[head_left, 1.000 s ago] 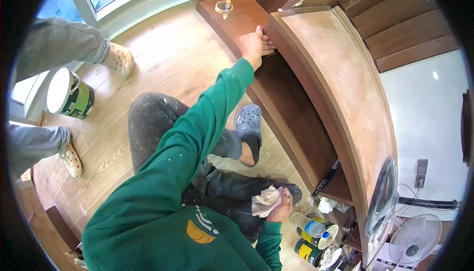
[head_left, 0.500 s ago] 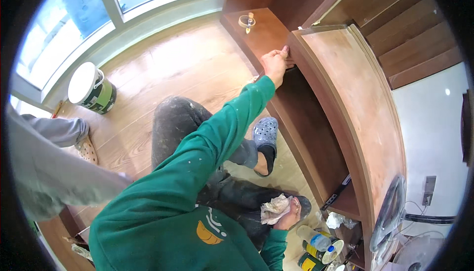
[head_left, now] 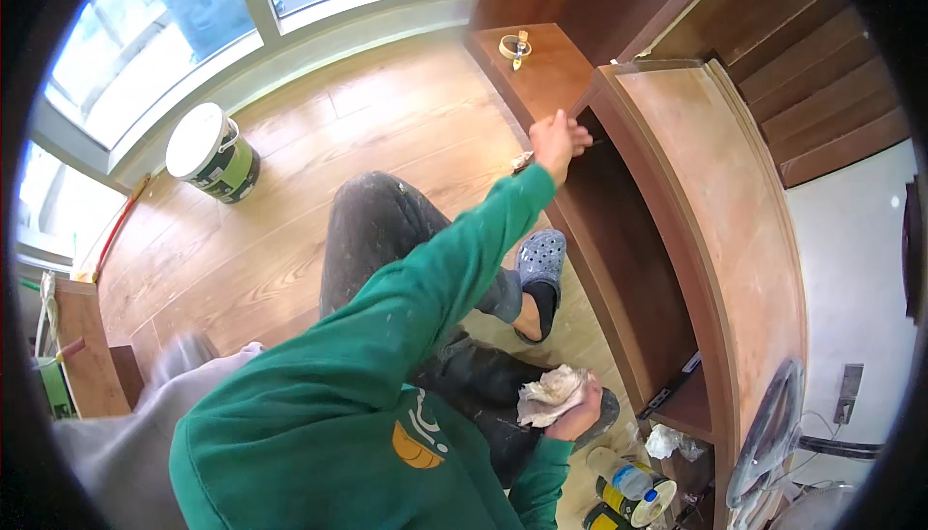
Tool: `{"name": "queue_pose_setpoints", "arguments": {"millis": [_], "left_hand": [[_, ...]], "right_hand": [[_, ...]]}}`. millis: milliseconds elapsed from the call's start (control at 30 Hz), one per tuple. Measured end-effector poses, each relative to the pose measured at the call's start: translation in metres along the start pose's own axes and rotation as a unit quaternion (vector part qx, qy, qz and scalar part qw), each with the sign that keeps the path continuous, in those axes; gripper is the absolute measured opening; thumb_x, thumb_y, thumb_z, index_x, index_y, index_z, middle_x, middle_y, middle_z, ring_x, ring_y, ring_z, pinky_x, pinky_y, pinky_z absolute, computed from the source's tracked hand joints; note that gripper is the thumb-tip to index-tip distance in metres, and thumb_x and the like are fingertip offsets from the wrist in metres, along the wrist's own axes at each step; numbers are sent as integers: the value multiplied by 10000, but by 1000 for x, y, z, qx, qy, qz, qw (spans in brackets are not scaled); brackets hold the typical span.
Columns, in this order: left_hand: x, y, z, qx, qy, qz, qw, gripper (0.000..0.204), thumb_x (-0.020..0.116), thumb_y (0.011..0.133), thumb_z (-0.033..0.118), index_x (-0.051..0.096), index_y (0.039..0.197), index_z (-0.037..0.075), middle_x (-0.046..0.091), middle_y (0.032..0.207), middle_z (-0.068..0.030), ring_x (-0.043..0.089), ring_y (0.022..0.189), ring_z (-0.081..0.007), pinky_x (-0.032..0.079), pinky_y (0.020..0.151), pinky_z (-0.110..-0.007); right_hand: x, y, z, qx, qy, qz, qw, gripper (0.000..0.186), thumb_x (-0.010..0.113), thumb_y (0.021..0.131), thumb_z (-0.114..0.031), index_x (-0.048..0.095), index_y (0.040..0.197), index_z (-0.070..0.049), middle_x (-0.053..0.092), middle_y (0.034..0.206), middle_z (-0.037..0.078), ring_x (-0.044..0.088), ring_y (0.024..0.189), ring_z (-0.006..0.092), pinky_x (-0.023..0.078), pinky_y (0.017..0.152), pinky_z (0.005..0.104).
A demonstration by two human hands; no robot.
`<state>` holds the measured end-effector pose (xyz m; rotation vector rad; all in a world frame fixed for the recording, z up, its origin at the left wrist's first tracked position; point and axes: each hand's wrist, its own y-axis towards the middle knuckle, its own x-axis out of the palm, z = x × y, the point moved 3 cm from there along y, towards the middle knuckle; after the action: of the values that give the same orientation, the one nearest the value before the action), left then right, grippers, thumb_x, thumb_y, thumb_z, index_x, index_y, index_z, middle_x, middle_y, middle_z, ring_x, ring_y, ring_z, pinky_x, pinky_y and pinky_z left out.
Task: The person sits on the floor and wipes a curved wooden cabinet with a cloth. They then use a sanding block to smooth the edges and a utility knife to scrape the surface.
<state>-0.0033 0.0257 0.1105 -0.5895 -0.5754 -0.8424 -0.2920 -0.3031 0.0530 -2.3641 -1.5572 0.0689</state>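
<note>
My left hand is raised by the cabinet's opening, just left of the long curved wooden edge, fingers loosely bent and apart, nothing visible in them. My right hand, low beside my dark-trousered leg, grips a crumpled whitish rag or paper. A tape roll with a small tool lies on the wooden ledge above my left hand. A small crumpled scrap is near that hand's wrist. A black metal rail is inside the cabinet.
A white-lidded paint bucket stands near the windows. Another person in grey is at the lower left, beside a wooden piece. A plastic bottle, cans and plastic sit at the cabinet's base. A fan is at lower right.
My left hand has come away from the curved edge and slightly down. The person in grey has moved toward the lower left behind me. The view has shifted, revealing more window.
</note>
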Motion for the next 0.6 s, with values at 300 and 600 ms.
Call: {"name": "queue_pose_setpoints", "arguments": {"millis": [300,600], "left_hand": [[-58,-214,-37,37,324,-235,916,532,590,933,375,545,1294,-14,598,1212,-184,535,1174,-258,426,985,-370],[-79,-146,-38,-21,380,39,924,301,583,894,262,668,1013,-1,613,998,-252,620,912,-326,476,792,-441]], "right_hand": [[162,37,-73,-143,-91,-68,983,401,452,987,-249,542,1249,41,596,1194,151,576,1059,216,458,902,337],[174,55,-30,-25,-69,-286,955,707,316,1002,-541,533,1278,72,529,1338,167,451,1279,243,333,1075,398]]}}
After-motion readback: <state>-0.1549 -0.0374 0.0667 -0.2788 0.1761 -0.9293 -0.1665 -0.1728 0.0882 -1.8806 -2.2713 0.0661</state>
